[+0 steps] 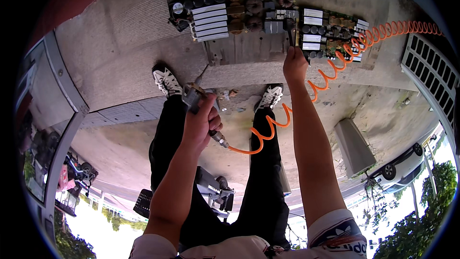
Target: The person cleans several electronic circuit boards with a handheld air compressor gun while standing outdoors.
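Observation:
My left hand (203, 123) is wrapped round an air blow gun (191, 97), whose thin nozzle points up toward the boards. From its base fitting runs an orange coiled hose (261, 145), passing beyond my right forearm to the far right. My right hand (294, 64) grips a dark-handled brush (290, 31), its head at the right end of a large circuit board (210, 21). This board carries pale heat sinks, black capacitors and copper coils. A second circuit board (330, 33) lies to its right, partly behind the hose. Brown planks (249, 50) show just below the large board.
My shoes (166, 81) stand on the concrete near the boards. At the right is a grey slotted panel (431, 62), with a pale block (353, 147) below it. A framed glass door (62, 76) stands at the left. Farther off are a white car (400, 168) and motorbikes.

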Available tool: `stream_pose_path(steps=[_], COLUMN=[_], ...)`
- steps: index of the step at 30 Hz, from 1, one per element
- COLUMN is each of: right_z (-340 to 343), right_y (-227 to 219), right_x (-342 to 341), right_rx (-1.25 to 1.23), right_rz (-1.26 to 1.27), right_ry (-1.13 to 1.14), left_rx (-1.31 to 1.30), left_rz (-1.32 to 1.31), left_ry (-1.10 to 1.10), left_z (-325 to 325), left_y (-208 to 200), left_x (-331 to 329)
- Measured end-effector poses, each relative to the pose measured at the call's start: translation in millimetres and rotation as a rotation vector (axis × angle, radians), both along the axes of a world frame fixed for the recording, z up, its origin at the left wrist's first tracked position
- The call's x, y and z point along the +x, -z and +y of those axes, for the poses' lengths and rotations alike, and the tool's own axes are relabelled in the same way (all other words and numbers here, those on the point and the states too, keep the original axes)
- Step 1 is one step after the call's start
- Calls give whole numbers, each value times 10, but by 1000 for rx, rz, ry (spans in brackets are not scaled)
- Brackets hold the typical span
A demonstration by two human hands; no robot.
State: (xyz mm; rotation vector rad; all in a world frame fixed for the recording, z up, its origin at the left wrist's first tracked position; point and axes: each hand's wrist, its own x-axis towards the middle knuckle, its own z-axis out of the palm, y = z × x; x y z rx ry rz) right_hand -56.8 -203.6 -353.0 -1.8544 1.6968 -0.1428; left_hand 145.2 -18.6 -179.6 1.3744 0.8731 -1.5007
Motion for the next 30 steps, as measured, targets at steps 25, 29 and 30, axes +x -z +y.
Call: stream_pose_path(steps=[25,29,30], right_z=[58,85,110], right_y=[69,72,82], right_x=[-28,-100,-108], right_rx=[23,37,35], right_rz=[45,82,120], right_ry=[74,61,34], left_rx=[-21,-8,-20], left_rz=[-7,1,-3], left_ry=[35,23,26], left_z=[-17,-31,-38], left_y=[-16,-20,-13], left_x=[-27,-5,1])
